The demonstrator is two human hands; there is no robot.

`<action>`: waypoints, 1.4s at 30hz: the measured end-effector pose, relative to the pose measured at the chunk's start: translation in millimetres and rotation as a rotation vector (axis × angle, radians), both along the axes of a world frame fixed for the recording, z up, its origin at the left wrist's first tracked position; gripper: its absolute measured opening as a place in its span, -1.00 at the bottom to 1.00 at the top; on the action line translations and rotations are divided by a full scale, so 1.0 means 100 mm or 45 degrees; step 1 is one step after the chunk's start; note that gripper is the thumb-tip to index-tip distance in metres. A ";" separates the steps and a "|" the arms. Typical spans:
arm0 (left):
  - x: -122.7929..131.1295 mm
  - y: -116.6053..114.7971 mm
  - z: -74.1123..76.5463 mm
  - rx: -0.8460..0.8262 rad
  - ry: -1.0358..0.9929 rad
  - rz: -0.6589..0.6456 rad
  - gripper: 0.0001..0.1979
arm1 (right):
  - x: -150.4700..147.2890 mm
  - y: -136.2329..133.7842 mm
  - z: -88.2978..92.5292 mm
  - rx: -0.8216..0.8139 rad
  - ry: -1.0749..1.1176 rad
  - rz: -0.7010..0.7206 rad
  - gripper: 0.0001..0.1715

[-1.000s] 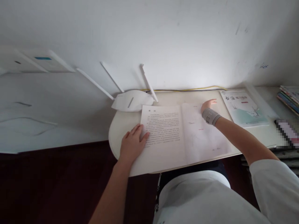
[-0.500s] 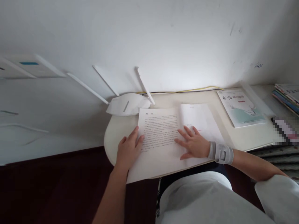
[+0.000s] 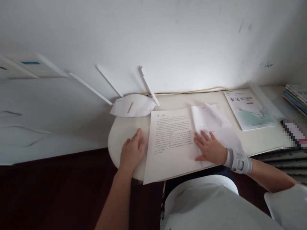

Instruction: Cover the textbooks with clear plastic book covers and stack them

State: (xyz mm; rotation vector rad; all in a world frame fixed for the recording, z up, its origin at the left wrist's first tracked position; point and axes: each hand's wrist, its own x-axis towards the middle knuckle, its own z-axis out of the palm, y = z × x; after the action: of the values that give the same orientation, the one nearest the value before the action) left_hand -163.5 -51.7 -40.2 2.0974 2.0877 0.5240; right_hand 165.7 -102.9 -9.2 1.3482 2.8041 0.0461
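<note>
A printed sheet of text [image 3: 170, 140] lies on the small white table [image 3: 120, 127], its near corner hanging over the front edge. Beside it on the right lies a thinner, mostly blank sheet [image 3: 216, 123], slightly rumpled. My right hand [image 3: 210, 147], with a grey wrist brace, rests flat with fingers spread where the two sheets meet. My left hand [image 3: 132, 150] lies flat on the bare table just left of the printed sheet, fingers together and extended.
A white router [image 3: 131, 105] with several antennas stands at the back left against the wall. A light green booklet [image 3: 249, 110] lies at the right. A stack of books [image 3: 296, 97] sits at the far right. A yellow cable [image 3: 192, 92] runs along the wall.
The sheets have slid to the right under my right hand, leaving my left hand on the bare table. A second earlier my right hand was at the far top of the blank sheet.
</note>
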 end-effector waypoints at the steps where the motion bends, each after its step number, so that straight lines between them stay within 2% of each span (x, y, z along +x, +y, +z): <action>1: 0.01 0.00 0.01 -0.014 0.020 -0.008 -0.47 | 0.02 0.01 0.00 0.002 0.014 -0.006 -0.06; 7: 0.03 -0.01 0.05 -0.032 0.045 -0.064 -0.51 | 0.18 0.28 -0.07 0.084 0.029 -0.254 -0.07; 12: 0.05 -0.02 0.10 -0.062 0.031 -0.038 -0.47 | 0.15 0.29 -0.14 0.112 0.036 -0.213 -0.05; 16: 0.07 -0.03 0.12 -0.090 0.146 -0.099 -0.49 | 0.25 0.39 -0.02 0.047 0.053 -0.162 -0.14; 20: 0.06 -0.02 0.09 -0.084 0.197 -0.126 -0.46 | 0.35 0.79 0.18 0.092 0.038 -0.260 -0.22; 24: 0.07 -0.02 0.06 -0.044 0.191 -0.084 -0.44 | 0.21 1.05 0.18 0.044 -0.027 -0.335 -0.20; 29: 0.10 -0.03 0.08 -0.005 0.202 -0.081 -0.47 | 0.00 0.95 0.03 0.056 -0.008 -0.337 -0.15; 34: 0.15 -0.06 0.11 -0.033 0.235 -0.096 -0.53 | 0.09 1.04 0.12 0.032 0.001 -0.347 -0.21; 38: 0.10 -0.04 0.11 -0.047 0.239 -0.101 -0.52 | 0.09 1.15 0.14 0.041 -0.068 -0.431 -0.23; 40: 0.06 -0.01 0.17 -0.117 0.249 -0.124 -0.51 | 0.07 1.15 0.12 -0.001 -0.048 -0.431 -0.25; 42: 0.09 0.05 0.29 -0.198 0.302 -0.146 -0.49 | 0.10 1.15 0.14 -0.053 0.001 -0.392 -0.31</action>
State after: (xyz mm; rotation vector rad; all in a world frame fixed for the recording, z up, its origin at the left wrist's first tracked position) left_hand -154.7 -47.1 -11.1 2.2638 2.0310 0.0982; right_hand 176.1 12.5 4.3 1.7490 2.5474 -0.0201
